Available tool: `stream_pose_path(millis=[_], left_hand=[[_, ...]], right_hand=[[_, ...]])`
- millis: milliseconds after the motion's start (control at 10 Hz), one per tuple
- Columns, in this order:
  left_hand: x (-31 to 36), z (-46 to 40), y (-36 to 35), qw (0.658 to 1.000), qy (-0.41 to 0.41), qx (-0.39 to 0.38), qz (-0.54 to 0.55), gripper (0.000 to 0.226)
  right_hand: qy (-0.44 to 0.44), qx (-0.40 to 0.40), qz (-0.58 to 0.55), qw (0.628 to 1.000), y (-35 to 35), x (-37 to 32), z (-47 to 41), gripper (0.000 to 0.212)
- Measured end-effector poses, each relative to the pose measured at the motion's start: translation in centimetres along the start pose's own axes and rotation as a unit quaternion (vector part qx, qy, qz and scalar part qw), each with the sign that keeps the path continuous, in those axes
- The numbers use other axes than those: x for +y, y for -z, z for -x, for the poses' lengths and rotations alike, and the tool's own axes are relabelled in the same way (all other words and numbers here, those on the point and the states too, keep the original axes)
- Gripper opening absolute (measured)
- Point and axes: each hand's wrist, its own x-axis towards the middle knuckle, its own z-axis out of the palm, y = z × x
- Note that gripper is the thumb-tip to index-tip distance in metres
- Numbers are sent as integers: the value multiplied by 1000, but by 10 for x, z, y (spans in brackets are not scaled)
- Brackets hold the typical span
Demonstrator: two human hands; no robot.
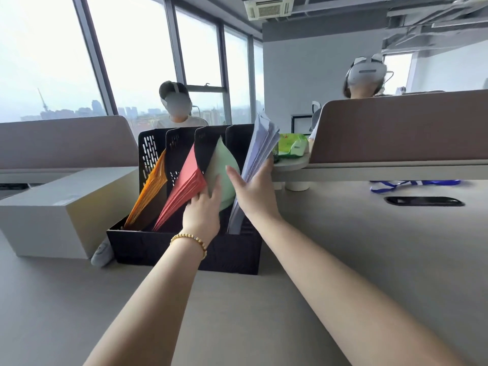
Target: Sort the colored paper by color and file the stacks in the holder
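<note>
The right hand (253, 188) grips the lavender stack (257, 165), its lower edge already in the rightmost slot of the black holder (184, 249), apparently to seat it. The left hand (204, 207), fingers straight, presses on the green stack (223, 175) beside the red stack (184, 191), probably to keep them clear. The orange stack (150, 191) leans in the leftmost slot.

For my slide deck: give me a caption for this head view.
Right hand slots lavender paper into the black holder; left hand steadies green stack.
</note>
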Motion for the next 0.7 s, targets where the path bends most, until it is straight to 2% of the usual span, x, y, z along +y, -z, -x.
stream_pose_path(millis=[100, 200, 300, 400, 500, 600, 700], left_hand=[[4, -5, 1, 999, -8, -2, -44, 90], [4, -9, 4, 998, 19, 57, 37, 67], [7, -11, 11, 942, 111, 113, 297, 39], [16, -13, 12, 892, 131, 121, 416, 39], [24, -6, 4, 915, 79, 109, 381, 40], [30, 10, 1, 923, 58, 124, 360, 53], [33, 30, 1, 929, 52, 151, 333, 55]], right_hand=[[-68, 29, 35, 997, 0, -6, -10, 60], [-110, 61, 52, 991, 9, 6, -18, 29], [-138, 81, -4, 987, 16, 21, -17, 27], [-140, 83, -56, 985, 16, 32, -12, 20], [-132, 69, -75, 986, 14, 33, -4, 15], [-117, 56, -79, 988, 16, 31, 4, 14], [-120, 36, -64, 990, 18, 29, 22, 27]])
